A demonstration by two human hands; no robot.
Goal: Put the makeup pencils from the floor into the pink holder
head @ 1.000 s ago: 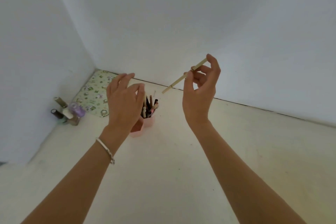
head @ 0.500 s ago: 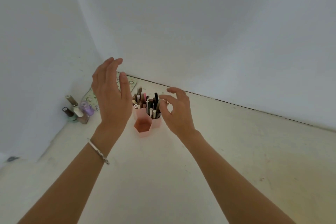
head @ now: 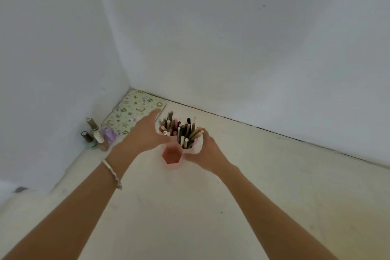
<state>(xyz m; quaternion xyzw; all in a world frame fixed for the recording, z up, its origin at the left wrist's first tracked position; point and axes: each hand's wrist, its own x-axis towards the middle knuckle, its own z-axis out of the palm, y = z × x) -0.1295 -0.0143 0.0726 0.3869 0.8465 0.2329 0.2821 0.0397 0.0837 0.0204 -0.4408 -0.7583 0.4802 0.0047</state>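
With both hands' grips wide around the pink holder [head: 171, 157], left hand [head: 145, 133] and right hand [head: 205, 150], I'd steady it and settle the pencils [head: 183, 131] gently.

The pale floor [head: 190, 217] carries the pink holder [head: 171, 157], a floral mat [head: 130, 115] and small bottles [head: 99, 135].

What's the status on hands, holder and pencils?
Both hands, left and right, cupped around pink holder, neither gripping a pencil. Pencils upright in back cells, front cell empty. No pencils visible on floor.
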